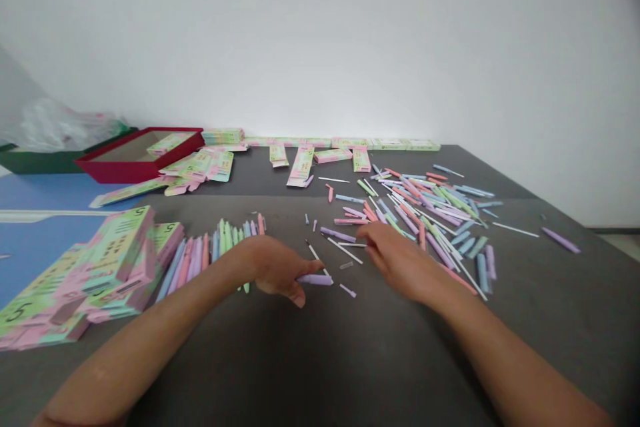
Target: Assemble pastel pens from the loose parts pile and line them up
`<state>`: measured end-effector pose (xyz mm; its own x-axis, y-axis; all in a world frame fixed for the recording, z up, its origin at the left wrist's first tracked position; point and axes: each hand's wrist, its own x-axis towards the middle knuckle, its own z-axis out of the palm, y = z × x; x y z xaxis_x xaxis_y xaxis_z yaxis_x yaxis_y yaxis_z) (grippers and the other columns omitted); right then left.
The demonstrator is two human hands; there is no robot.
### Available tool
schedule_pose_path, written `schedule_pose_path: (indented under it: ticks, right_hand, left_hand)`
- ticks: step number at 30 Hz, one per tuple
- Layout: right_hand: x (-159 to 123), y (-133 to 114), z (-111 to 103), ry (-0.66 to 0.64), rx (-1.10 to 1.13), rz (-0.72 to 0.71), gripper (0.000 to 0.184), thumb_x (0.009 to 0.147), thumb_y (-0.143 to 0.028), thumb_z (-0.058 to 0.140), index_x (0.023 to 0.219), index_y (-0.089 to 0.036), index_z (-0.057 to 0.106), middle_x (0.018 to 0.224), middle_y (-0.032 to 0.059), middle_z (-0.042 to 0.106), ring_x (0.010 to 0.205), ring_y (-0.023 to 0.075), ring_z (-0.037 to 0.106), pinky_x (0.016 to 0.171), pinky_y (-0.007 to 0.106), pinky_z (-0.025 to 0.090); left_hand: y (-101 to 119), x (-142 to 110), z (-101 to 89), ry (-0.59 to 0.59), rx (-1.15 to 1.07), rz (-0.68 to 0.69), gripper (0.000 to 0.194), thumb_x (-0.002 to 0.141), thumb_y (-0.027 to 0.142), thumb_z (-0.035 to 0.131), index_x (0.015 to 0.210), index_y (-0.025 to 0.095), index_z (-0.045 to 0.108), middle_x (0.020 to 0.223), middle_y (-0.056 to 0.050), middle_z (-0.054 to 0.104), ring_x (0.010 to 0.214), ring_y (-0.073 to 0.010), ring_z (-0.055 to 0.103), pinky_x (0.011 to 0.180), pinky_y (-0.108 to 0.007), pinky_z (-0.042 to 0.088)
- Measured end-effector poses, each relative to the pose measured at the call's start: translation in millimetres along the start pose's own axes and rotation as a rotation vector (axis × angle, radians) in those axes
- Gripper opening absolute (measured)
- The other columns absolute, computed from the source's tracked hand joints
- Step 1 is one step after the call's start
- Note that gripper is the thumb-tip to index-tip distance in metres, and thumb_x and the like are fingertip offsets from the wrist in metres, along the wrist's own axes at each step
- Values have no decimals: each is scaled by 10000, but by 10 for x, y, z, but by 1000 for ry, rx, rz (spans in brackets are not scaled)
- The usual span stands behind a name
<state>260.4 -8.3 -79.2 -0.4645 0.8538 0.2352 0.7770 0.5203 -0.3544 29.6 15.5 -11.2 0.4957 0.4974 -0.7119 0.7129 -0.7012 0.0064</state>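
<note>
Pens partway: row of pens (pixel 197 259) at left, big pile of loose pen parts (pixel 453 199) at right.
Left hand (pixel 277 270) has a purple barrel (pixel 316 279) in its grip, above mid-worktop (pixel 280 360); right hand (pixel 397 257) at the pile's near-left side, fingers curled, can't tell if its grip has anything. White refill (pixel 345 251) just beside its fingertips; small purple piece (pixel 348 291) and clear piece (pixel 346 265) lie between hands. Done, by the look of it: the row, between stacked boxes (pixel 113 247) and left hand. Remaining: many scattered barrels and refills, so probably well short of finished.
</note>
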Motion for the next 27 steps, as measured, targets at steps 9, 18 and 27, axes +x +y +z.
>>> schedule_pose_path:
  ticks: [9, 18, 27]
  right_hand:
    - [69, -95, 241, -156, -145, 1, 108, 890, -233, 523, 962, -195, 593, 962, 60, 620, 942, 211, 568, 780, 304, 396]
    - [93, -219, 328, -271, -300, 20, 157, 930, -229, 444, 963, -158, 580, 1003, 108, 602, 938, 225, 566, 768, 317, 410]
    - [62, -271, 296, -316, -71, 48, 106, 901, -232, 482, 957, -182, 557, 906, 56, 635, 784, 170, 579, 636, 264, 328]
  left_hand:
    - [28, 21, 27, 7, 9, -4, 732, 823, 439, 607, 1468, 255, 313, 1101, -152, 704, 902, -308, 680, 710, -338, 489]
    - [42, 33, 39, 7, -11, 6, 721, 806, 427, 620, 1452, 244, 356, 1110, -170, 698, 918, -328, 674, 716, -359, 487]
    - [35, 29, 41, 6, 6, 5, 689, 800, 448, 608, 1428, 255, 397, 1043, -137, 725, 887, -300, 679, 669, -318, 472]
